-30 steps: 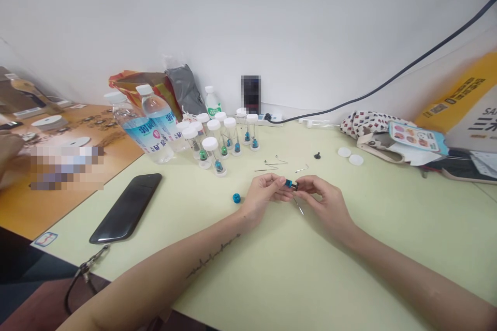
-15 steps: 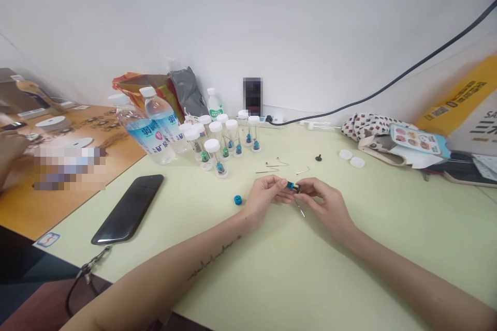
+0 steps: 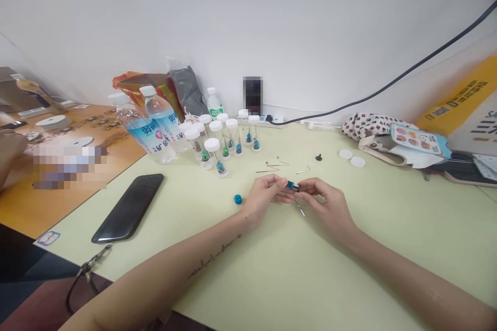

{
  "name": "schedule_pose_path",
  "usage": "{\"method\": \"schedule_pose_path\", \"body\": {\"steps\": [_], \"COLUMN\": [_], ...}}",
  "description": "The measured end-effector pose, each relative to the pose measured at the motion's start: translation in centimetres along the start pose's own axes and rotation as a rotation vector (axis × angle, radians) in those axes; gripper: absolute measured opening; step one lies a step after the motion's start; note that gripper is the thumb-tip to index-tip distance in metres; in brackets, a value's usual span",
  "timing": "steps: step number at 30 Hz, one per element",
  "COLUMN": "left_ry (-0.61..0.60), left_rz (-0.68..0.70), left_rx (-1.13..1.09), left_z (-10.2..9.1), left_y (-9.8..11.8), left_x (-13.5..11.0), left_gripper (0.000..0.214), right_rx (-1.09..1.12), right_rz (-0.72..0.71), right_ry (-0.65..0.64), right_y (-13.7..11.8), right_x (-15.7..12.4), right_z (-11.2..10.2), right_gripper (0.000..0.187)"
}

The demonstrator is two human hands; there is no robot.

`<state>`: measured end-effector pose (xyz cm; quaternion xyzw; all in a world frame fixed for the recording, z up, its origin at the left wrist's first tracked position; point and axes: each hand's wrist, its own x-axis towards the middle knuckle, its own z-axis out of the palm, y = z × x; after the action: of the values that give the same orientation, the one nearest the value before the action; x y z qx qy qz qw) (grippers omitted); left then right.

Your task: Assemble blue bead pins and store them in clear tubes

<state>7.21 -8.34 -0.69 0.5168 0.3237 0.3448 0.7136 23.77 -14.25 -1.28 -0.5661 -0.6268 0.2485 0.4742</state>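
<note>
My left hand (image 3: 267, 192) pinches a small blue and black cylindrical piece (image 3: 290, 185) between thumb and fingers. At its right end, the fingertips of my right hand (image 3: 324, 199) are closed on a small black part (image 3: 297, 188). Whether the two pieces are joined is too small to tell. A thin metal rod (image 3: 300, 208) slants down below the fingers; its upper end is hidden. Left of my left hand, a round blue piece (image 3: 238, 199) lies on the table. Thin bent metal wires (image 3: 277, 165) and a black piece (image 3: 319, 157) lie beyond my hands.
Several clear vials with white caps (image 3: 212, 158) stand behind, left of my hands, beside two water bottles (image 3: 161, 124). A phone (image 3: 128, 209) lies at left. White discs (image 3: 357, 162) and a patterned pouch (image 3: 373, 126) are at right. Another person's hand (image 3: 11, 147) shows far left.
The black part at my right fingertips has turned slightly and now lines up more with the blue and black piece. Both hands stay in nearly the same place.
</note>
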Motion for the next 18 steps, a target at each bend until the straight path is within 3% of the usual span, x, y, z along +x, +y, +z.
{"method": "schedule_pose_path", "body": {"steps": [18], "left_ry": [-0.005], "left_rz": [-0.008], "left_rx": [-0.001], "left_z": [0.02], "left_y": [0.02], "left_x": [0.01], "left_gripper": [0.032], "right_rx": [-0.006], "right_rz": [-0.006], "right_ry": [-0.009], "right_y": [-0.14], "right_x": [-0.13], "right_z": [-0.12], "right_gripper": [0.018]}}
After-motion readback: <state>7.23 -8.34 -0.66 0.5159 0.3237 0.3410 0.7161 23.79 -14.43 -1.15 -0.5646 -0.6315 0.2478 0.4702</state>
